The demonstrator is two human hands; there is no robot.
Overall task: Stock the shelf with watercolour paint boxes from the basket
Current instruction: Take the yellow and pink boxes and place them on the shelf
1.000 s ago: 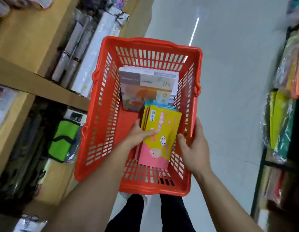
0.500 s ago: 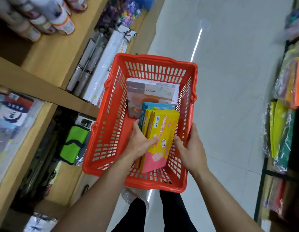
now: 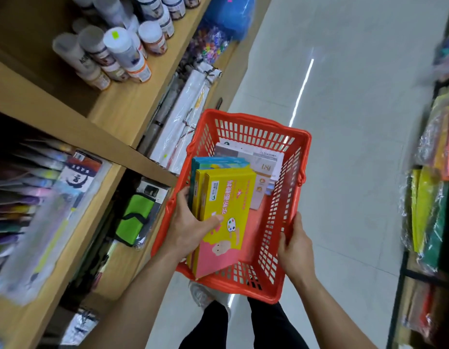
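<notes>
A: In the head view, how much of the stocking can be judged as done?

B: Very little, it seems. The red basket (image 3: 291, 197) is held over the aisle floor, and the paint boxes are all inside it. None is seen being set on the wooden shelf (image 3: 122, 114) at the left.

A: What is gripped by each hand?

B: The left hand (image 3: 193, 226) is closed around a small stack standing on edge in the basket: the yellow paint box (image 3: 228, 197) in front, with a second yellow one and a teal box (image 3: 218, 162) pressed behind it. The thumb is laid across the front face. The right hand (image 3: 295, 244) is wrapped on the basket's right wall, so the basket is steadied by it.

A: Anything left beyond that stack?

B: A pale box marked "12 COLOURS" (image 3: 258, 159) is seen lying at the far end of the basket, untouched. So the first lift is judged to be under way, and every box has yet to be placed. Which shelf gap is meant cannot be told; white-capped jars (image 3: 122, 51) fill the upper board and blurred packets the lower one
</notes>
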